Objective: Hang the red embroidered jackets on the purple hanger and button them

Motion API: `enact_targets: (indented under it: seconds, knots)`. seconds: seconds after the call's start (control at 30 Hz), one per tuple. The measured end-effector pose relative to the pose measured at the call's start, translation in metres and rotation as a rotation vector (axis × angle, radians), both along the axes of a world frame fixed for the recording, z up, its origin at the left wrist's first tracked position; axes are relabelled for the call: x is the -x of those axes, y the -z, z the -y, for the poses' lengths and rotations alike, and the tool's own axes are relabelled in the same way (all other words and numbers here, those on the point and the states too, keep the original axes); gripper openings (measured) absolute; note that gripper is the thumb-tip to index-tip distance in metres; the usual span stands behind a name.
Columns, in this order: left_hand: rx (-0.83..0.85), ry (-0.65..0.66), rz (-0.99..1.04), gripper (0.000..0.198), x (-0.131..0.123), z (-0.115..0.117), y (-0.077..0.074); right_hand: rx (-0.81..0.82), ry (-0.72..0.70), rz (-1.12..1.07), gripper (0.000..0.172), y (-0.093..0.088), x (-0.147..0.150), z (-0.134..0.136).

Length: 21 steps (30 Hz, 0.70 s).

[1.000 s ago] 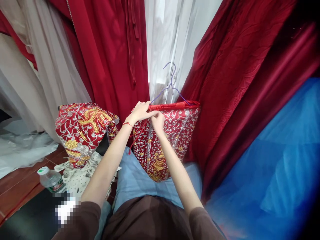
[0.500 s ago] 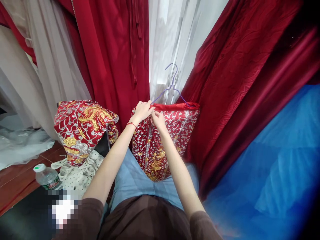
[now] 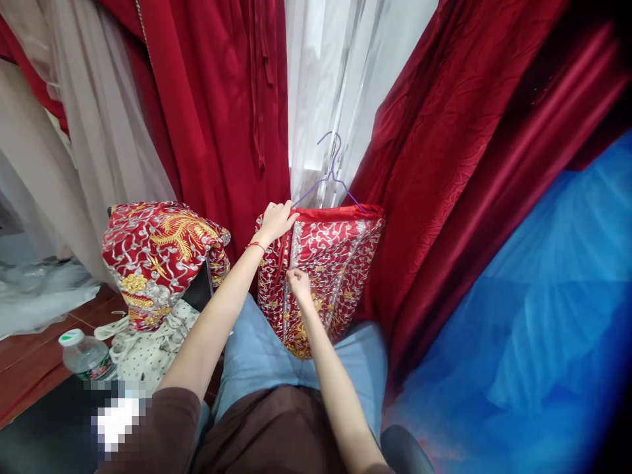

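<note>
A red embroidered skirt [image 3: 340,263] with silver and gold stitching and a plain red waistband hangs on a thin purple hanger [image 3: 332,172], its lower part between my knees. My left hand [image 3: 277,220] grips the waistband at its left end, beside the hanger's left arm. Lower down, in front of the embroidered cloth, my right hand [image 3: 299,284] is closed in a pinch; what its fingertips hold, if anything, is too small to make out. Folded red strips of cloth run down the skirt just left of that hand.
Another red embroidered garment [image 3: 160,253] is draped at the left, above a dotted white cloth [image 3: 148,349]. A plastic bottle [image 3: 86,355] stands beside them. Red dresses [image 3: 222,99], white fabric [image 3: 316,79] and blue tulle [image 3: 533,316] surround the spot.
My right hand has moved down from the waistband to the middle of the skirt, still pinched. My left hand stays at the waistband's left end. The view has shifted slightly.
</note>
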<state>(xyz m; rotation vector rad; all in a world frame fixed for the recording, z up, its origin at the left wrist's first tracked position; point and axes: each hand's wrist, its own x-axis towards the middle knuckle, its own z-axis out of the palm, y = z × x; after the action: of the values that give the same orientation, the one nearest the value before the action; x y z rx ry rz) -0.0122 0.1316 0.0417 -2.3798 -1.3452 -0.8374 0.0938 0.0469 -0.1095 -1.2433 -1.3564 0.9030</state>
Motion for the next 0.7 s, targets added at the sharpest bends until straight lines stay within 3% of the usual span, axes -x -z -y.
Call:
enact_targets:
  seconds: [0.1,0.17,0.3,0.37,0.43,0.57,0.63,0.7]
  knots:
    - [-0.004,0.028,-0.002,0.034,-0.002,0.000,0.003,0.036,0.045,0.013,0.037,0.024,0.001,0.018]
    - [-0.003,0.035,0.016,0.034,-0.003,-0.001,0.004,0.046,0.059,0.027,0.037,0.030,-0.001,0.021]
    - [0.007,0.029,0.031,0.030,-0.001,-0.001,0.001,0.044,0.079,0.075,0.033,0.019,-0.016,0.015]
    - [0.007,0.026,0.008,0.028,0.002,-0.002,0.000,-0.021,0.117,0.146,0.030,-0.002,-0.028,0.010]
    - [0.000,0.022,-0.014,0.030,0.004,-0.002,0.000,-0.176,0.214,0.294,0.028,-0.035,-0.043,0.005]
    - [0.001,-0.016,-0.039,0.041,0.004,-0.002,-0.003,-0.515,0.597,0.714,0.033,-0.110,-0.079,-0.015]
    - [0.020,-0.055,-0.040,0.045,0.005,-0.004,-0.006,-0.543,0.607,1.017,0.041,-0.136,-0.104,-0.029]
    - [0.046,-0.089,-0.025,0.042,0.009,-0.007,-0.008,-0.457,0.468,1.310,0.037,-0.148,-0.133,-0.041]
